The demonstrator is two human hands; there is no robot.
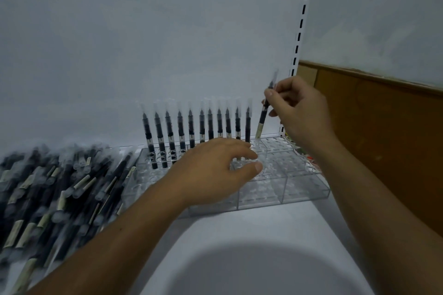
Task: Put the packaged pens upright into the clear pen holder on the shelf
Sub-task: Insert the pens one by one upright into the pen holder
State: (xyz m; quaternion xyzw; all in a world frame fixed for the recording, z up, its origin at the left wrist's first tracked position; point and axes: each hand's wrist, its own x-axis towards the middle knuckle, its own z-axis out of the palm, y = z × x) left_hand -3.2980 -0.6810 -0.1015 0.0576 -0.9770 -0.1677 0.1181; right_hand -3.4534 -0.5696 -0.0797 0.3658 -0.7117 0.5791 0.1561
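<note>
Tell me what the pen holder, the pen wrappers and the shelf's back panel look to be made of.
Pen holder: clear rigid plastic, probably acrylic; glossy see-through walls and dividers.
Pen wrappers: thin clear film, seemingly plastic; the dark pens show through.
Back panel: smooth matte white, likely painted metal; a slotted upright runs beside it, though the material is uncertain.

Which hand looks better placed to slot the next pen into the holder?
The right hand: it already pinches a packaged pen, nearly upright, over the clear holder, beside the standing row. The left hand rests empty on the holder.
</note>
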